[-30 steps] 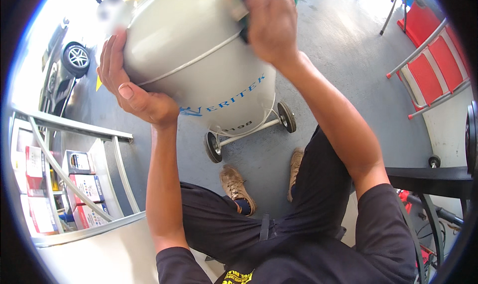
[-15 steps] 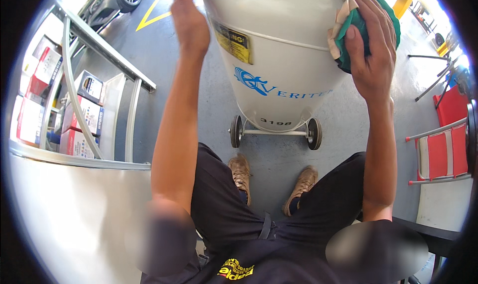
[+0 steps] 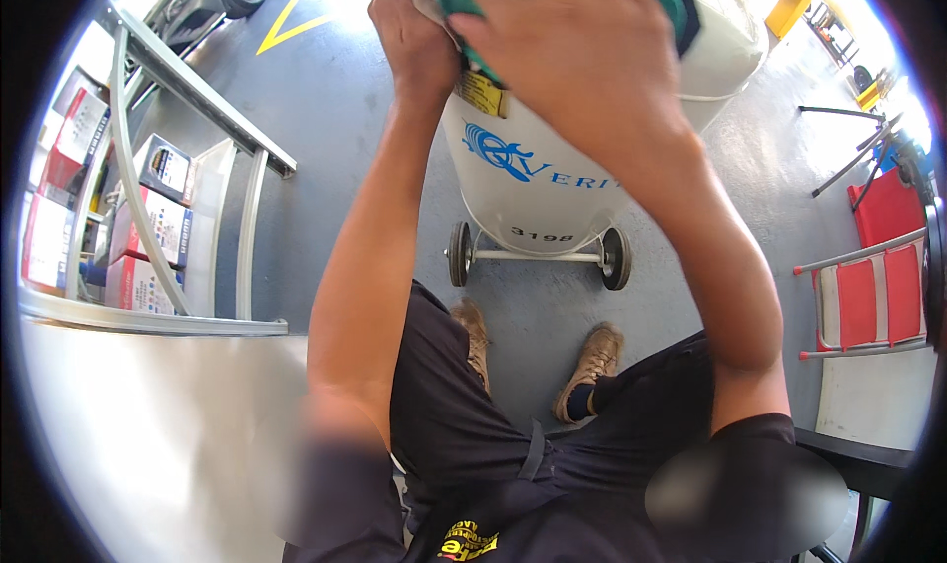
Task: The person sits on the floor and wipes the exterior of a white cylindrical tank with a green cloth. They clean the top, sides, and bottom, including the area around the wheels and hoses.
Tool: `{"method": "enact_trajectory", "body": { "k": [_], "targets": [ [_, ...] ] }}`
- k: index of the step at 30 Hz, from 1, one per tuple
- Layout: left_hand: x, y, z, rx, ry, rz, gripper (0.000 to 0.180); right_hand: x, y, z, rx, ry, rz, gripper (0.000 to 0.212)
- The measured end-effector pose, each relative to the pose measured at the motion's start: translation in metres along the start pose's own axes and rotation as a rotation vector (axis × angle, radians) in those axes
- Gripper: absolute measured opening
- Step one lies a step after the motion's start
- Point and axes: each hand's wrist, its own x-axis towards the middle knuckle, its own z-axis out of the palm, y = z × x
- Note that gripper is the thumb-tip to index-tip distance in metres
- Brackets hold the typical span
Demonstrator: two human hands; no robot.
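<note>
A white, rounded tank (image 3: 533,208) stands upright on the floor in front of me, with blue lettering, a dark number and a yellow-and-black label (image 3: 481,96). My right hand (image 3: 582,55) presses a green cloth (image 3: 459,8) with pale, ragged edges against the tank's upper left part; its fingers lie over the cloth, slightly blurred. Beside it, at the tank's left side, is my left hand (image 3: 419,45), next to the cloth's pale edge. The top of the picture cuts off its fingertips, so its grip does not show.
Two black wheels on a white axle (image 3: 538,257) carry the tank, close to my shoes (image 3: 589,371). On the left stand a metal frame (image 3: 252,227) and a shelf of boxes (image 3: 148,227). A red folding seat (image 3: 873,301) is at right; a car (image 3: 212,5) stands far left.
My right hand has swept the green cloth from the tank's right side across to its upper left. My left hand has shifted right and down, close to the cloth.
</note>
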Motion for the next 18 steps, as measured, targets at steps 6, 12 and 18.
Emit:
{"method": "enact_trajectory", "body": {
  "k": [6, 12, 18],
  "targets": [
    [0.003, -0.002, 0.001, 0.129, 0.065, 0.087, 0.061, -0.071, 0.079, -0.023, 0.117, -0.002, 0.042, 0.048],
    [0.002, -0.004, 0.001, 0.148, 0.098, 0.121, 0.059, -0.087, 0.089, -0.024, 0.134, 0.049, 0.143, 0.05],
    [-0.006, 0.003, 0.008, 0.027, 0.065, 0.028, 0.06, -0.021, 0.004, 0.003, -0.087, 0.061, 0.096, 0.047]
  ]
}}
